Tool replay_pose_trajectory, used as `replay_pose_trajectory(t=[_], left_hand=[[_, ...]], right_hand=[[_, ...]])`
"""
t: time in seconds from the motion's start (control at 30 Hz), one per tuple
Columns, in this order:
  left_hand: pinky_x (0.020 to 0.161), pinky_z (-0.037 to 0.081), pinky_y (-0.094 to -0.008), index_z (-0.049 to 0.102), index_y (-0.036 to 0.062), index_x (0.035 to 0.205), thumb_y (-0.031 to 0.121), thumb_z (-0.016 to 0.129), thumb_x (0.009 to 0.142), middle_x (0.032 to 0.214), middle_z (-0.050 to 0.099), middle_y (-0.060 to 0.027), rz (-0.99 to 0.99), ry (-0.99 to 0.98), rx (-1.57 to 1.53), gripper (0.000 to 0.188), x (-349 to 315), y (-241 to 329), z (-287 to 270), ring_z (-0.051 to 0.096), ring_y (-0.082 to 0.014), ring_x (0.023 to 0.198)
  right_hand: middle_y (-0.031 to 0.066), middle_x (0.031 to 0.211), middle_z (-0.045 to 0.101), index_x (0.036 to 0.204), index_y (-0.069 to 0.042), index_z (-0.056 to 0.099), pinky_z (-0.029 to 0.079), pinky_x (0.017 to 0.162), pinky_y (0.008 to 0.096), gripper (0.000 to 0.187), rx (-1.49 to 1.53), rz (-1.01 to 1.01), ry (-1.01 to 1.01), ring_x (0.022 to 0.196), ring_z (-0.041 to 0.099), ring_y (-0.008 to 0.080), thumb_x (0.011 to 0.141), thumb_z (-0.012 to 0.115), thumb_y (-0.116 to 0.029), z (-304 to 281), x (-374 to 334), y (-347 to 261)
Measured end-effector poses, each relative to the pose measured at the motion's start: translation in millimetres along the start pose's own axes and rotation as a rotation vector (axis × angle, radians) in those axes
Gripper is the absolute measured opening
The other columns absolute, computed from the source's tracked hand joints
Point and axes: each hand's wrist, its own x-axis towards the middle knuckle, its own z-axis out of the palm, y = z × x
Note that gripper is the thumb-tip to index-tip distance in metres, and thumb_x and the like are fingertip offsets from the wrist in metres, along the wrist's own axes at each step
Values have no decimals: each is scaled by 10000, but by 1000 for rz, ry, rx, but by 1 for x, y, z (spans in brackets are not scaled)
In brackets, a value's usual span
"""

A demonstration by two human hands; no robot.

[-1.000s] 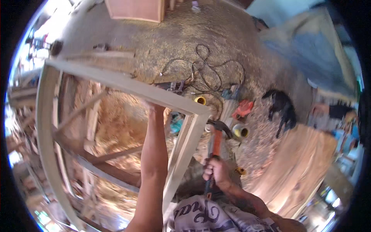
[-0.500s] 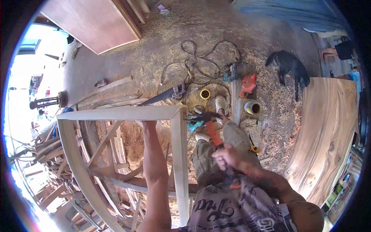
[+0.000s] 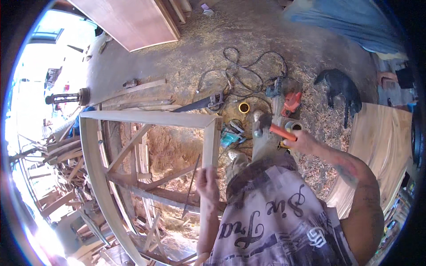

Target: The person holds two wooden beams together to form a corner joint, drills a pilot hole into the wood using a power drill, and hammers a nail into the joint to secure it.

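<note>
My right hand [image 3: 301, 142] is closed round the orange grip of a hammer [image 3: 282, 132]. The dark hammer head points left, over my legs. Closed like a fist, my left hand [image 3: 207, 182] is over the right rail of a pale wooden frame [image 3: 142, 117]. Its fingertips are partly blurred, and I cannot make out what is inside them. The frame has mitred corners and rests on a rough wooden support [image 3: 164, 195]. A thin dark rod [image 3: 191, 186] shows inside the frame, close to my left hand.
A handsaw [image 3: 197, 105], a yellow-rimmed can [image 3: 244, 107], a red power tool [image 3: 291, 103] and a looped cord [image 3: 242, 66] lie on the shaving-strewn floor. A black dog [image 3: 341, 88] stands right, near a wide wooden slab [image 3: 377, 155]. Scrap wood [image 3: 62, 155] piles up left.
My left hand has drawn back from the frame's far rail to its right rail. The hammer has swung right with my right hand, its head now pointing left instead of away from me.
</note>
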Motion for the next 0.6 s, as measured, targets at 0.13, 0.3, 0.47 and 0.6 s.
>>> replay_pose_trajectory(t=[0.13, 0.3, 0.47, 0.6], left_hand=[[598, 369, -262, 706, -9, 976, 367, 649, 979, 736, 569, 1, -215, -23, 59, 380, -1, -6, 71, 481, -78, 683], [490, 294, -237, 631, 8, 1209, 347, 580, 1016, 698, 502, 32, -154, 27, 101, 393, 40, -79, 110, 374, -51, 551], [509, 263, -226, 633, 30, 1240, 351, 533, 1032, 710, 413, 66, -200, 118, -148, 395, 56, -58, 131, 347, -24, 590], [530, 295, -219, 623, 33, 1277, 359, 593, 1027, 828, 503, 40, -435, 141, -176, 412, 71, -40, 149, 393, -25, 635]], right_hand=[[172, 772, 685, 948, -52, 709, 529, 682, 429, 343, 123, -199, -277, 743, 703, 297, 835, 707, -375, 22, 42, 21], [151, 756, 672, 861, -80, 675, 494, 603, 431, 140, -43, -594, -435, 709, 682, 341, 800, 696, -204, 58, 121, 38], [156, 738, 659, 793, -62, 623, 495, 630, 451, 169, 200, -590, -455, 717, 680, 355, 827, 678, -219, 85, 164, 44], [154, 724, 649, 794, -62, 613, 493, 627, 450, 180, 316, -605, -441, 709, 672, 366, 817, 697, -220, 97, 169, 51]])
